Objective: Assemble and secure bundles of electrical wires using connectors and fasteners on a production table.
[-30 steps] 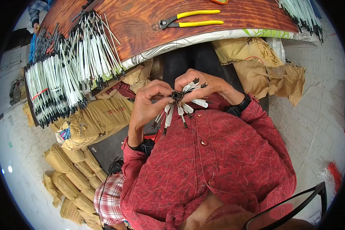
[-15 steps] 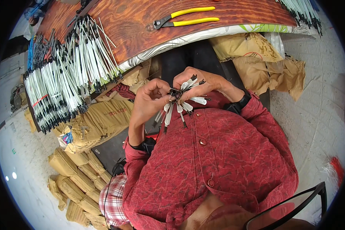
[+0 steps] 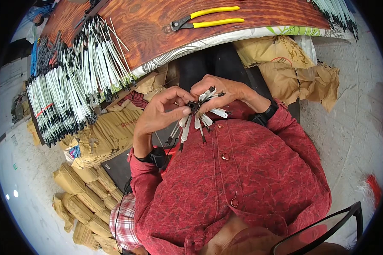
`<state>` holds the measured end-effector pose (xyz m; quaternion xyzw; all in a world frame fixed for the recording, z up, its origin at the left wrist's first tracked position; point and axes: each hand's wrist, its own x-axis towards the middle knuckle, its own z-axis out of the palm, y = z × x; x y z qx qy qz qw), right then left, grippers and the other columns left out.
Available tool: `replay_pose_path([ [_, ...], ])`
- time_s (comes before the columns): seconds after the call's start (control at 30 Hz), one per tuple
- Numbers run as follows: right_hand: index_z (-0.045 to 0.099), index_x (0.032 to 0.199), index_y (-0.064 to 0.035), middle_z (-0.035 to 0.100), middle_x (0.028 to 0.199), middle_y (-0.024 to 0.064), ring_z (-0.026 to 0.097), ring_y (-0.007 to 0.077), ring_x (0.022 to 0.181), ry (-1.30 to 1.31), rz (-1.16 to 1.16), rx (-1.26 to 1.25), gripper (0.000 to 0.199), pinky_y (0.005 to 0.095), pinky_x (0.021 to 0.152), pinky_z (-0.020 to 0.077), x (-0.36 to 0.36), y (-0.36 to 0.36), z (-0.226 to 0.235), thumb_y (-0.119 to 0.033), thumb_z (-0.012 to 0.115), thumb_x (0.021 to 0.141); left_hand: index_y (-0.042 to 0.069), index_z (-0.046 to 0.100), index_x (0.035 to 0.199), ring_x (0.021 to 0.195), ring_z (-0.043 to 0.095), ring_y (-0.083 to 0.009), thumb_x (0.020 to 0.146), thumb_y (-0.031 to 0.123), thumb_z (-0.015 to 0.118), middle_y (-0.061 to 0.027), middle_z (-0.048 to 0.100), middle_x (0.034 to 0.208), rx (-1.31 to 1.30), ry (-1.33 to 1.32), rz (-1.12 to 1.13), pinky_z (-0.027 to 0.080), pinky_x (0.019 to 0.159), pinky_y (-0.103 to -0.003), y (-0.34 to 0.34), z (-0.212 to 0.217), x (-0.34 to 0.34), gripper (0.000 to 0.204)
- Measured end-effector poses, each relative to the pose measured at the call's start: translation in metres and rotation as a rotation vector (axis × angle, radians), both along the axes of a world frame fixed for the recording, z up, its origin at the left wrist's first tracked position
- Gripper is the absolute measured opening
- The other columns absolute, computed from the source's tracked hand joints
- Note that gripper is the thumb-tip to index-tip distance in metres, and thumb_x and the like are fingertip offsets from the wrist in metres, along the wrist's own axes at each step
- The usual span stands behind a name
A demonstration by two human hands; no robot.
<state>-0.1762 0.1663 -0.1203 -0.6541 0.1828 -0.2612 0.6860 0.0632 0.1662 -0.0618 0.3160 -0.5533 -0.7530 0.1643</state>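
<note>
At nine o'clock from the hands, thick bundles of white wires [image 3: 68, 97] with black tips hang over the edge of the wooden table [image 3: 149, 25], fanned out and crowded together. Below them, toward seven o'clock, tan paper sacks [image 3: 93, 131] are stacked on the floor.

In the middle the person's left hand [image 3: 159, 114] is curled, thumb and fingertips pinched narrowly on a small black connector [image 3: 194, 106] held close to the chest of the red shirt [image 3: 242, 178]. Short white wires [image 3: 187, 127] sprout from that connector like spokes — some drooping toward six o'clock, some pointing toward three. The right hand [image 3: 223, 91] sits just at one o'clock of the left, fingers bent and closed on the upper wires of the same cluster, the two hands nearly touching.

At twelve o'clock, well apart on the table, lies a pair of yellow-handled pliers [image 3: 208, 19]. Further right, more crumpled brown paper bags [image 3: 285, 63] rest by the table's edge — and another sheaf of white wires [image 3: 332, 15] at one o'clock.
</note>
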Motion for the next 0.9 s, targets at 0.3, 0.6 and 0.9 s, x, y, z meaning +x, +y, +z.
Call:
replay_pose_path([
  [0.3, 0.063, 0.085, 0.0018, 0.065, 0.073, 0.0085, 0.061, 0.0153, 0.066, -0.040, 0.011, -0.012, 0.024, 0.0322, 0.058, 0.0444, -0.001, -0.002, -0.005, -0.012, 0.082, 0.077, 0.000, 0.064, 0.109, 0.084, 0.057, -0.0042, 0.091, 0.002, 0.068, -0.0028, 0.065, 0.105, 0.017, -0.149, 0.219, 0.048, 0.073, -0.022, 0.029, -0.001, -0.002, 0.018],
  [0.6, 0.063, 0.090, 0.0020, 0.069, 0.082, 0.0116, 0.068, 0.0231, 0.075, -0.020, 0.057, -0.111, 0.026, 0.0346, 0.065, 0.0499, 0.007, -0.004, -0.003, -0.013, 0.081, 0.079, 0.001, 0.066, 0.112, 0.077, 0.054, -0.0027, 0.092, 0.003, 0.068, 0.0020, 0.065, 0.090, 0.002, -0.085, 0.536, 0.045, 0.070, -0.020, 0.065, -0.005, -0.012, 0.020],
  [0.9, 0.063, 0.089, 0.0022, 0.068, 0.081, 0.0117, 0.067, 0.0214, 0.076, 0.010, 0.074, -0.120, 0.025, 0.0335, 0.065, 0.0493, 0.005, -0.002, -0.003, -0.013, 0.081, 0.079, 0.003, 0.066, 0.118, 0.073, 0.048, -0.0031, 0.086, 0.006, 0.076, 0.0050, 0.060, 0.084, -0.037, -0.114, 0.185, 0.041, 0.068, -0.020, 0.037, 0.000, 0.012, 0.033],
])
